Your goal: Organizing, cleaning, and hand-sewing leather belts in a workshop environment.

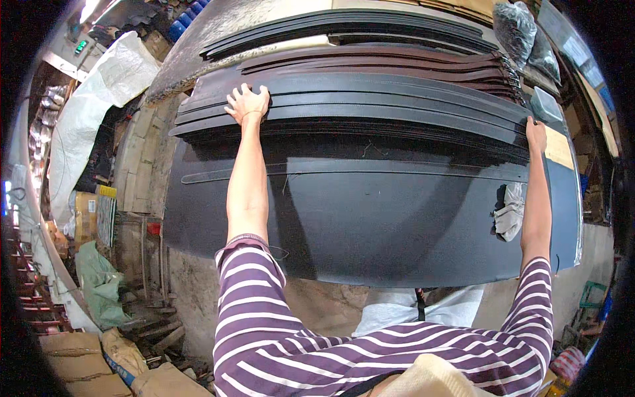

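Observation:
A stack of long black belt straps (370, 106) with stitched edges lies across the table, stepped in layers. My left hand (249, 104) rests on the top straps near their left end, fingers spread and bent. At the right end of the stack, my right hand (536, 136) is closed around the strap ends; some of its fingers are hidden. Nearer to me, a single black strap (350, 168) with a rounded left tip lies flat on the dark table top (357, 225). Behind the stack lie dark brown straps (383, 61).
More black straps (350, 28) lie at the far side. A crumpled grey cloth (510, 212) sits near my right forearm. Plastic bags (514, 32) and a clear container (546, 104) stand at the far right. Cardboard (73, 360) and a green sack (99, 283) are at the left.

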Tool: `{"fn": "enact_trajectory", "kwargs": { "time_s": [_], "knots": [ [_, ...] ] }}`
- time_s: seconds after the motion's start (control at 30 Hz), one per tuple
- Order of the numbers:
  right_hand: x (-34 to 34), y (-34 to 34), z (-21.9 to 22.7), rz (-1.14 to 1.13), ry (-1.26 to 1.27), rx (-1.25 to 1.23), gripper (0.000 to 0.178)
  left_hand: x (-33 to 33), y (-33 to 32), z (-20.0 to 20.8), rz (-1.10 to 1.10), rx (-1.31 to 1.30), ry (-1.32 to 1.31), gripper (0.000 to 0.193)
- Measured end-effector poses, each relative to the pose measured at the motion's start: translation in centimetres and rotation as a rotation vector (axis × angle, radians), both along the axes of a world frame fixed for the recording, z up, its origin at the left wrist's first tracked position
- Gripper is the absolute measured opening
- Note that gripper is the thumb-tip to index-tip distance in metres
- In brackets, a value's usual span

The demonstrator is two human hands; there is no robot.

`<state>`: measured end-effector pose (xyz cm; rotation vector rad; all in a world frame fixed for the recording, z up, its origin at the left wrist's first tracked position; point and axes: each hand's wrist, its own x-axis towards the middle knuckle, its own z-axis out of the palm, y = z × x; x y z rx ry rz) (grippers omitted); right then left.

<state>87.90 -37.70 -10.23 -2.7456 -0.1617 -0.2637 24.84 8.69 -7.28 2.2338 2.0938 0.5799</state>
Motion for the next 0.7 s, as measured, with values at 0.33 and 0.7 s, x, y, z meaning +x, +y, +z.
{"fn": "enact_trajectory", "kwargs": {
  "time_s": [0.33, 0.7],
  "knots": [
    [-0.4, 0.7, 0.5, 0.008, 0.008, -0.039, 0.063, -0.7, 1.9, -1.7, -0.064, 0.074, -0.036, 0.059],
    [3.9, 0.9, -2.1, 0.072, 0.091, -0.085, 0.068, -0.9, 1.5, -0.9, -0.005, 0.021, 0.019, 0.073]
  ]
}}
